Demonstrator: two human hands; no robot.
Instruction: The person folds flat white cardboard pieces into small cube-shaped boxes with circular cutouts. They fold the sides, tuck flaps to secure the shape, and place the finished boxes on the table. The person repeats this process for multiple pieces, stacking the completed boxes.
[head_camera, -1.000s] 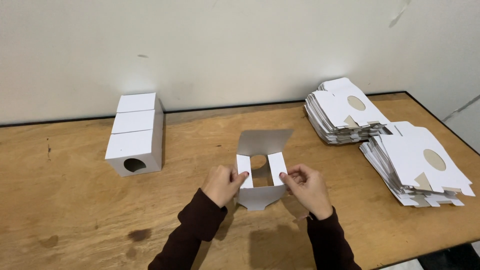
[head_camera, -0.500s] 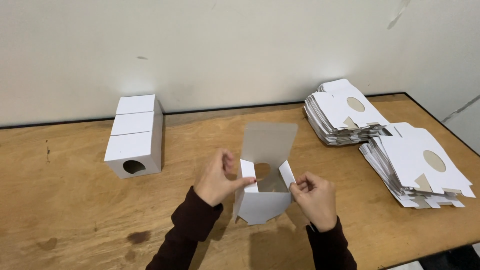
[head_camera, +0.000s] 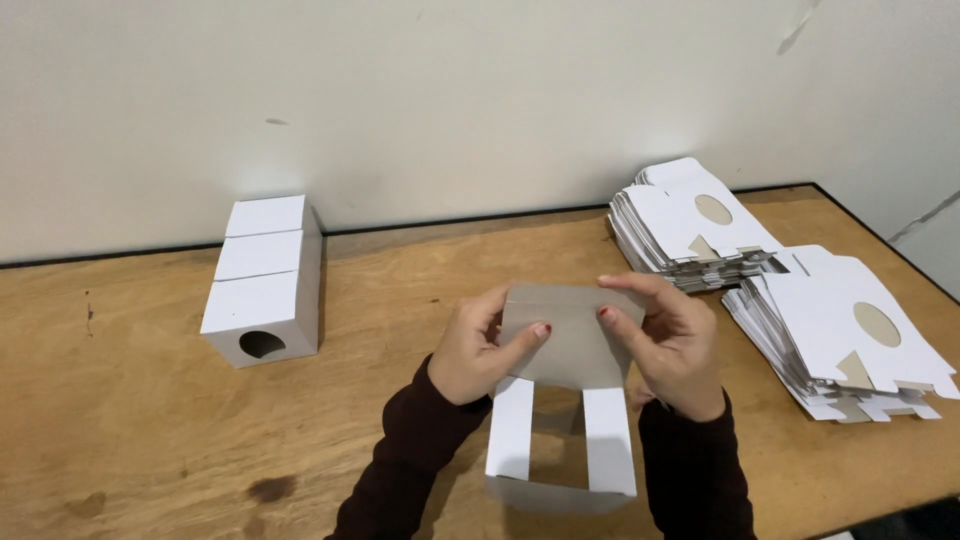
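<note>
I hold a partly folded white cardboard box (head_camera: 563, 400) over the wooden table (head_camera: 120, 440), near its front edge. My left hand (head_camera: 482, 345) grips the left side of its grey top flap, thumb on the front. My right hand (head_camera: 672, 345) grips the right side of the same flap, fingers curled over its top edge. Two white side flaps hang below, with an opening between them. Both sleeves are dark maroon.
Three finished white boxes (head_camera: 262, 280) stand in a row at the back left, the nearest showing a round hole. Two stacks of flat die-cut box blanks lie on the right: one at the back (head_camera: 690, 225), one nearer the right edge (head_camera: 845, 335). A pale wall runs behind.
The box has come closer to me and lower in view. The grey flap that stood upright is now bent forward, with both hands moved up onto it.
</note>
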